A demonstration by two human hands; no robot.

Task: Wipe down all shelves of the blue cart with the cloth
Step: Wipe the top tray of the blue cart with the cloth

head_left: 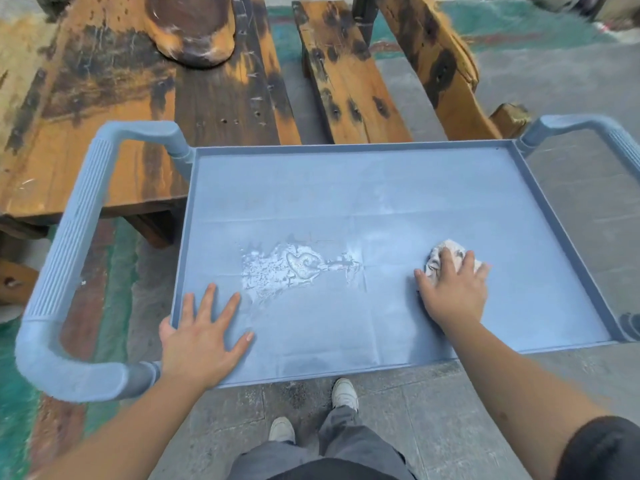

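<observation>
The blue cart's top shelf [346,188] fills the middle of the view, a flat tray with a raised rim. A white dried stain [294,268] marks its centre. My right hand [453,289] presses flat on a crumpled grey-white cloth [440,256] on the shelf's right half, to the right of the stain. My left hand [201,337] lies flat with fingers spread on the shelf's near left corner, thumb over the rim, holding nothing. Lower shelves are hidden under the top one.
Ribbed blue handles stand at the cart's left end [65,258] and right end [595,133]. A weathered wooden table [121,109] and wooden benches [346,74] stand just beyond the cart. My feet [343,393] are on grey paving at the near edge.
</observation>
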